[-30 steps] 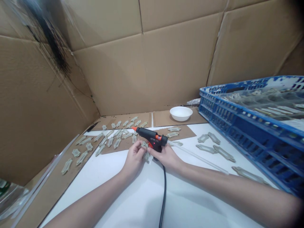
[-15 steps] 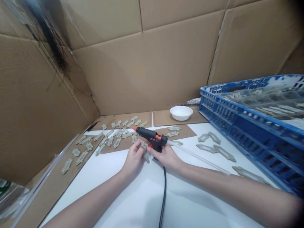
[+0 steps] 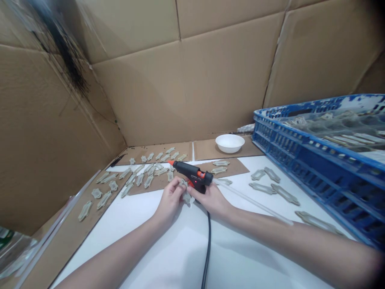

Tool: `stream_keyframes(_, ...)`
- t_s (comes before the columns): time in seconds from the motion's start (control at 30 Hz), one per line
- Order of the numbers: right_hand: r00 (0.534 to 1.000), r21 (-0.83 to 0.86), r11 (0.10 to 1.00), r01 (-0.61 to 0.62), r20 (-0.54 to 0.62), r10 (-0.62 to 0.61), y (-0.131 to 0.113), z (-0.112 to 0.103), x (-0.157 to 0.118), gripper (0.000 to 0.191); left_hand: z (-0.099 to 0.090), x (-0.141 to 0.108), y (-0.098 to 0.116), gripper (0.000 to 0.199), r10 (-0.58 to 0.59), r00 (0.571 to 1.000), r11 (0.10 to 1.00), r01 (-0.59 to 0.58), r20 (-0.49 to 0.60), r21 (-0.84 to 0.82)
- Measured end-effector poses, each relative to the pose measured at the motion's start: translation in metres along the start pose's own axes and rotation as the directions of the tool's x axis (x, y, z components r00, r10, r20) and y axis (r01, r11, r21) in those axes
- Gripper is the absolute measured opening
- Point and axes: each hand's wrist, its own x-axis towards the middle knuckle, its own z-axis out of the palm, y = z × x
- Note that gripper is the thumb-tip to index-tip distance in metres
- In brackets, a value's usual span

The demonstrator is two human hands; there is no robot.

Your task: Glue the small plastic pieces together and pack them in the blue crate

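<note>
My left hand (image 3: 170,197) is closed on a small pale frame-shaped piece (image 3: 185,194), pinched between thumb and fingers over the white tabletop. In my right hand (image 3: 212,200) is a black and orange hot glue gun (image 3: 192,171), its orange tip pointing left and a small red light lit on its body. The right thumb reaches to the edge of the pale piece. A long clear glue stick (image 3: 252,202) sticks out of the gun's back, above my right forearm. The black cord (image 3: 207,249) runs down toward me.
Several similar pale pieces (image 3: 148,181) lie on cardboard at the left and back, and more pale pieces (image 3: 284,194) on the right. A white bowl (image 3: 229,143) stands at the back. The blue crate (image 3: 300,150) borders the right side; cardboard walls (image 3: 180,80) rise behind.
Almost nothing has moved; both hands keep their holds. The red light on the glue gun now shows, where it was not visible before.
</note>
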Motion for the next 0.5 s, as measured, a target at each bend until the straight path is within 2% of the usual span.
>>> stream_keyframes(0.27,1.000,-0.073,0.997,-0.018,-0.016,0.017,-0.0028,-0.0011,-0.0013,0.030,-0.0013,0.0013,-0.0016,0.013,-0.026,0.999,0.999,0.027,0.031,-0.036)
stream_keyframes(0.5,0.999,-0.064,0.997,-0.034,-0.033,0.032,-0.0037,-0.0008,-0.0018,0.030,-0.0022,0.0020,-0.0019,0.012,-0.032,0.999,0.999,0.033,0.035,-0.028)
